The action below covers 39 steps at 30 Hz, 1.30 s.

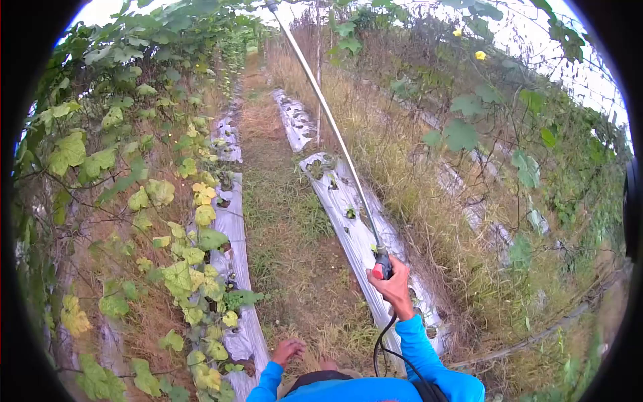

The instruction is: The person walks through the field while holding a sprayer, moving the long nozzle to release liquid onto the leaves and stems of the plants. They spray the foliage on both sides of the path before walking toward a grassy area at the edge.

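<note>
My right hand (396, 287) is wrapped round the dark handle of a spray wand (321, 100), which has a red part near my thumb. The long metal tube slants up and to the left, its tip at the top of the view. A black hose (377, 348) hangs from the handle towards my body. Low in the middle, my left hand (289, 351) is held near my waist with fingers loosely curled; whether anything is in it cannot be made out. Both sleeves are blue.
A grassy path (284, 228) runs ahead between a left strip of silver plastic mulch (234, 221) and a right mulch strip (345, 221) with small plants. Climbing vines (177, 278) with green and yellow leaves line the left. Dry grass, netting and more vines stand on the right.
</note>
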Tool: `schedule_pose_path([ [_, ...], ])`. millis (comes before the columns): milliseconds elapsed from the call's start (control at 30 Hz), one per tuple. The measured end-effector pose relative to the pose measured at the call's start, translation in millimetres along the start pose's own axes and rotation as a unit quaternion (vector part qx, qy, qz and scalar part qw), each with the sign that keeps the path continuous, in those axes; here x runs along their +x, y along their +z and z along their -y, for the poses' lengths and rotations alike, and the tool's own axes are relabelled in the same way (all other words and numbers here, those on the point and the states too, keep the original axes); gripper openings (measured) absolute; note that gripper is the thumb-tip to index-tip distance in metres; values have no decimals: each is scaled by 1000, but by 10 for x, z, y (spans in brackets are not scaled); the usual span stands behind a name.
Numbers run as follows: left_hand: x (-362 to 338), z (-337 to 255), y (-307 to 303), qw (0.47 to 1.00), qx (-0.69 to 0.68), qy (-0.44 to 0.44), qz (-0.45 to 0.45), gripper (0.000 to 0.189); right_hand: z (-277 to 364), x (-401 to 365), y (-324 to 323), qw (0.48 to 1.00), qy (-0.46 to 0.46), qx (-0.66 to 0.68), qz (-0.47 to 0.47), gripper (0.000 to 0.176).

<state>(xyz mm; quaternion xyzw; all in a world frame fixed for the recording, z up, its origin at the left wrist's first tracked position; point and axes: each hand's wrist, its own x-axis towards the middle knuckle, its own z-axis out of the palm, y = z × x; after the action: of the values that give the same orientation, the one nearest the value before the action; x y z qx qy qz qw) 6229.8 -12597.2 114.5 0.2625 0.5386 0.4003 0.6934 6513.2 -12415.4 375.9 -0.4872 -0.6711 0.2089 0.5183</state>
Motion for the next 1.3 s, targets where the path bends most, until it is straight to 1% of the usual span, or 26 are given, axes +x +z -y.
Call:
schedule_pose_path([
  [67,-17,-51,71,998,55,22,10,25,-45,-289,-206,1000,15,5,-8,34],
  [100,-44,-48,108,998,62,14,18,25,-86,-478,-285,999,28,17,-10,32],
  [133,-75,-27,144,997,72,33,21,25,-195,-669,-347,999,39,12,-19,32],
  [167,-135,22,184,995,85,50,26,25,-356,-881,-406,981,123,126,79,32],
  [200,-202,83,228,994,97,37,39,25,-438,-1125,-491,934,202,242,166,32],
  [233,-268,145,270,993,100,54,34,24,-327,-1324,-550,906,232,309,173,32],
  [267,-335,222,336,992,101,71,33,24,-374,-1546,-607,922,227,266,165,36],
  [300,-429,338,419,992,69,86,53,25,-417,-1754,-690,944,198,224,141,35],
  [333,-482,499,490,991,82,74,77,25,-341,-1894,-806,962,169,177,118,34],
  [400,-602,821,586,992,96,48,62,26,-115,-2098,-1164,970,174,154,78,33],
  [500,-790,1282,796,988,102,-5,117,28,157,-2274,-1671,982,171,75,38,33],
  [533,-862,1325,927,985,102,-31,135,28,172,-2322,-1799,990,141,14,14,34],
  [600,-1011,1422,1177,977,130,-50,159,27,299,-2458,-2027,988,142,27,-50,35],
  [667,-1128,1503,1343,973,124,-51,187,25,367,-2580,-2268,983,133,-69,-104,36],
  [700,-1157,1534,1415,970,131,-55,195,25,412,-2634,-2351,978,109,-75,-163,39],
  [800,-1225,1610,1592,967,146,-49,202,24,590,-2742,-2747,975,135,-36,-175,40],
  [867,-1250,1667,1672,965,144,-46,215,26,614,-2852,-2963,971,133,-40,-194,39],
  [900,-1252,1713,1710,961,155,-48,224,26,683,-2904,-3080,971,116,-23,-208,38],
  [933,-1275,1777,1744,960,166,-43,221,26,731,-2975,-3211,970,100,-6,-221,37],
  [1000,-1356,1924,1859,956,182,-42,225,25,742,-3156,-3516,968,107,-12,-226,35],
  [1033,-1423,2009,1940,956,201,-39,209,25,764,-3264,-3669,968,102,-15,-231,35],
  [1067,-1489,2116,2050,956,216,-35,194,24,802,-3374,-3837,967,96,-19,-234,34],
  [1100,-1537,2253,2159,954,218,-41,202,24,870,-3497,-4015,967,94,-12,-237,34],
  [1200,-1768,2741,2459,953,225,-61,194,24,994,-4001,-4514,958,135,-19,-254,34],
  [1267,-2002,3069,2653,951,209,-53,222,24,808,-4361,-4779,956,77,-73,-273,32],
  [1300,-2124,3292,2712,956,197,-47,214,24,793,-4535,-4861,952,91,-40,-290,32],
])
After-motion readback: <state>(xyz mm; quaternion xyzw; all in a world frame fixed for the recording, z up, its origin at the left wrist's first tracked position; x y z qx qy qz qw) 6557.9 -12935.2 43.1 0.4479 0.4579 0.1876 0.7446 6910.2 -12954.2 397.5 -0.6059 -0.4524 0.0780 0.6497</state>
